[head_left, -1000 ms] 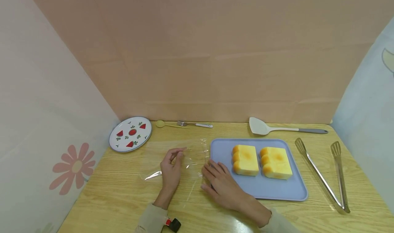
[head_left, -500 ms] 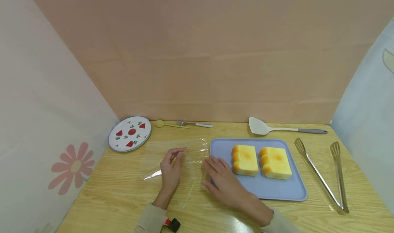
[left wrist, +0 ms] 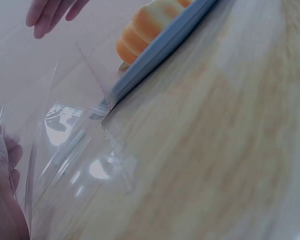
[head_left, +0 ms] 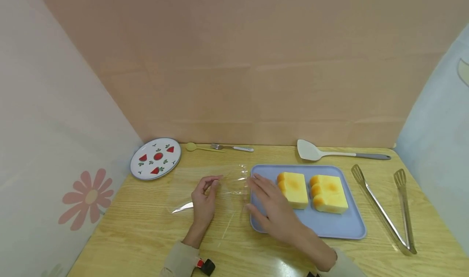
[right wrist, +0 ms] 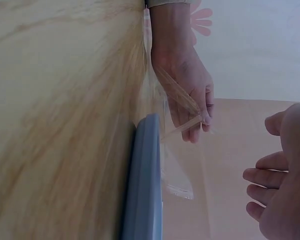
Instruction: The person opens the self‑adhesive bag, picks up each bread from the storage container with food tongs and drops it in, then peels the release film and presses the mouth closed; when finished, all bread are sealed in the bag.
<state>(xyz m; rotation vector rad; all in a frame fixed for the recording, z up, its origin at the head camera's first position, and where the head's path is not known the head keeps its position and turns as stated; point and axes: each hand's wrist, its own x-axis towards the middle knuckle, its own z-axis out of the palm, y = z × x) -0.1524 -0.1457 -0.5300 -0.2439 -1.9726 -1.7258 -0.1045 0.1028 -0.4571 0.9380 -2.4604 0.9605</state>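
A clear plastic bag lies spread on the table, its outline hard to make out. My left hand pinches its film between thumb and fingers, which shows well in the right wrist view, where the left hand lifts a fold. My right hand hovers above the left edge of a blue tray, fingers spread and holding nothing. On that tray sit two loaf-shaped breads, the nearer bread partly behind my right hand and the other bread to its right.
Along the back lie a yellow spoon, a fork and a white spatula. A watermelon-patterned plate stands at the back left. Metal tongs lie spread to the right of the tray.
My right hand has let go of the plastic's right edge, risen and shifted right over the tray. My left hand has stayed in place, pinching the film.
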